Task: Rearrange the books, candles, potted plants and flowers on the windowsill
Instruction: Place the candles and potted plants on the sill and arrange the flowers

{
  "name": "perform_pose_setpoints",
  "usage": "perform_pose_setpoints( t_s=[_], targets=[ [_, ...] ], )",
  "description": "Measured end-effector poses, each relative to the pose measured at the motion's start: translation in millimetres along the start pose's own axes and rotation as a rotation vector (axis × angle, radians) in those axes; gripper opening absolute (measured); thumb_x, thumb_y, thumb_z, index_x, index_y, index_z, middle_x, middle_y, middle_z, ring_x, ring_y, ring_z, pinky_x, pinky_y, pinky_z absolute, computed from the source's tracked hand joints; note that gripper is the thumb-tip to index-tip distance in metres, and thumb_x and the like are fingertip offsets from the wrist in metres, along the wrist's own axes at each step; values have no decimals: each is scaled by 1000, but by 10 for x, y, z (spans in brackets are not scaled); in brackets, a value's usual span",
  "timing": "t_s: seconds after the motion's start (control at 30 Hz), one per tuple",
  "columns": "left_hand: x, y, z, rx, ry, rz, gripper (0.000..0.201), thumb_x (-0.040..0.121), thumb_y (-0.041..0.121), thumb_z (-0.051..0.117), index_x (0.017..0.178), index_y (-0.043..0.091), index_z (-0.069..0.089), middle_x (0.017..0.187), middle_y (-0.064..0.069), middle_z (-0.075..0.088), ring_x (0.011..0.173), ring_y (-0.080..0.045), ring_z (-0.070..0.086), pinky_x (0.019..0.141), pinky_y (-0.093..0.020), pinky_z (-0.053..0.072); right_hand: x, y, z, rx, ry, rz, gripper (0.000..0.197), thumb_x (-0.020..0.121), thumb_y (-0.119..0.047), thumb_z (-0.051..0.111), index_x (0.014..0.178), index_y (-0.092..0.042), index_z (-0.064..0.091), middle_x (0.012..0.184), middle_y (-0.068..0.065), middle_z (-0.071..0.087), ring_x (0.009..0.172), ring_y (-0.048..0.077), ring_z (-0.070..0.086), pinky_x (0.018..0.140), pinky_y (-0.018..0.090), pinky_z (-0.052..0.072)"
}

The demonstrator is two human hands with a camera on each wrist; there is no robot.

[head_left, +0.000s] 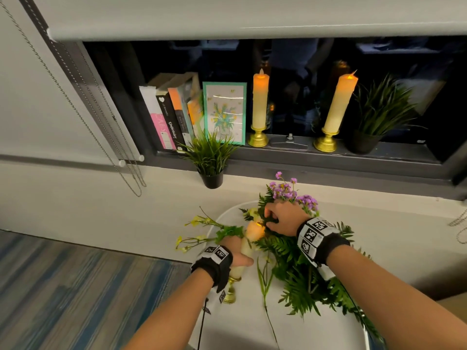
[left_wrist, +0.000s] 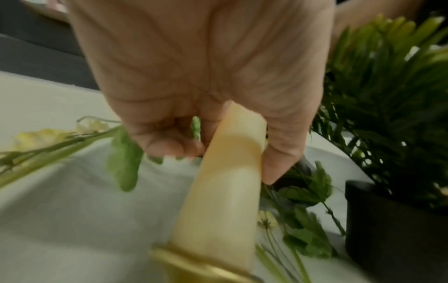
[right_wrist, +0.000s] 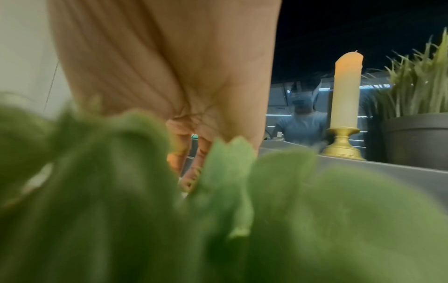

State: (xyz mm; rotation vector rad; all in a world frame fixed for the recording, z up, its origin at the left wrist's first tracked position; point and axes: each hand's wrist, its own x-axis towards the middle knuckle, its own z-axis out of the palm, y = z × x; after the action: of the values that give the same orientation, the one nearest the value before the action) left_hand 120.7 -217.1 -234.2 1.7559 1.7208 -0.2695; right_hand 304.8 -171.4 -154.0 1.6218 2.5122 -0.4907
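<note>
My left hand [head_left: 233, 250] grips a cream candle [head_left: 249, 242] in a gold holder [head_left: 230, 294], tilted over the white round table [head_left: 240, 324]. The left wrist view shows its fingers [left_wrist: 174, 145] and thumb curled round the candle [left_wrist: 225, 191]. My right hand [head_left: 274, 219] reaches into a heap of fern fronds [head_left: 298, 269] beside the candle's glowing tip and pinches green stems. Purple flowers [head_left: 290, 192] lie just beyond it, yellow flowers [head_left: 197, 221] to the left. In the right wrist view blurred leaves [right_wrist: 145, 210] hide most of the fingers [right_wrist: 191, 172].
On the windowsill stand books [head_left: 166, 117], a flower card [head_left: 225, 112], two lit candles [head_left: 260, 104] [head_left: 338, 104] and a potted plant [head_left: 379, 109]. A smaller potted plant [head_left: 211, 160] stands in front of the books. Blind chains [head_left: 101, 137] hang at left.
</note>
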Motion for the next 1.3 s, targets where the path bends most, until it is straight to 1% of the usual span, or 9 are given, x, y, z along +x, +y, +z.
perform_pose_setpoints(
  t_s=[0.1, 0.3, 0.5, 0.63, 0.73, 0.87, 1.0, 1.13, 1.3],
  targets=[
    [-20, 57, 17, 197, 93, 51, 73, 71, 51, 67, 130, 11, 49, 143, -15, 38, 131, -32, 36, 107, -39, 33, 31, -86, -21, -37, -27, 20, 38, 84, -31, 59, 119, -22, 49, 121, 7, 46, 112, 28, 50, 102, 45, 37],
    [50, 58, 29, 314, 126, 142, 75, 66, 57, 66, 127, 16, 51, 134, -11, 45, 126, -31, 37, 108, -42, 30, 35, -263, -2, -78, -91, -160, 76, 80, -5, 54, 140, -43, 28, 134, 2, 35, 114, 26, 47, 92, 43, 42],
    [27, 59, -61, 314, 95, 180, 72, 68, 55, 65, 128, 17, 51, 133, -9, 46, 125, -31, 38, 106, -44, 29, 120, -280, 37, -62, -259, -170, 43, 82, -4, 50, 110, -34, 65, 116, 0, 60, 108, 22, 56, 92, 39, 45],
    [-27, 13, -154, 115, 9, 192, 39, 70, 43, 69, 99, 17, 61, 112, -10, 59, 104, -30, 57, 86, -36, 48, 178, -208, 12, 66, -232, -81, 45, 73, -7, 50, 105, -34, 65, 114, 2, 62, 101, 23, 59, 87, 37, 52],
    [-73, -73, -226, -46, -5, 194, 31, 73, 36, 71, 96, 19, 60, 103, -6, 65, 94, -26, 62, 75, -28, 47, 168, -147, -98, 169, -118, -46, 40, 74, -11, 54, 108, -28, 66, 113, -1, 66, 100, 18, 62, 89, 33, 53],
    [-126, -267, -303, -203, 79, 194, 53, 71, 42, 75, 115, 19, 56, 112, -2, 62, 100, -19, 60, 86, -32, 49, 52, -58, -260, 257, 116, -13, 25, 77, -24, 58, 100, -26, 70, 103, -7, 70, 94, 15, 64, 91, 31, 51],
    [-137, -462, -424, -425, 175, 217, 51, 68, 45, 76, 109, 21, 58, 103, 0, 65, 94, -16, 62, 87, -37, 53, -69, -72, -305, 269, 247, -3, 18, 81, -28, 56, 90, -26, 70, 93, -7, 72, 82, 14, 64, 84, 30, 52],
    [-160, -532, -586, -571, 299, 239, 36, 74, 38, 76, 103, 24, 58, 97, 0, 67, 90, -16, 64, 82, -35, 54, -179, -241, -160, 180, 39, -103, 19, 86, -29, 54, 96, -24, 70, 95, -9, 71, 84, 8, 64, 88, 29, 54],
    [-156, -486, -701, -607, 388, 256, 30, 78, 33, 74, 103, 24, 58, 98, -2, 67, 88, -16, 62, 77, -29, 50, -214, -418, -40, 102, -151, -161, 23, 84, -27, 53, 93, -21, 73, 94, -6, 72, 85, 16, 66, 94, 35, 49]
  ],
)
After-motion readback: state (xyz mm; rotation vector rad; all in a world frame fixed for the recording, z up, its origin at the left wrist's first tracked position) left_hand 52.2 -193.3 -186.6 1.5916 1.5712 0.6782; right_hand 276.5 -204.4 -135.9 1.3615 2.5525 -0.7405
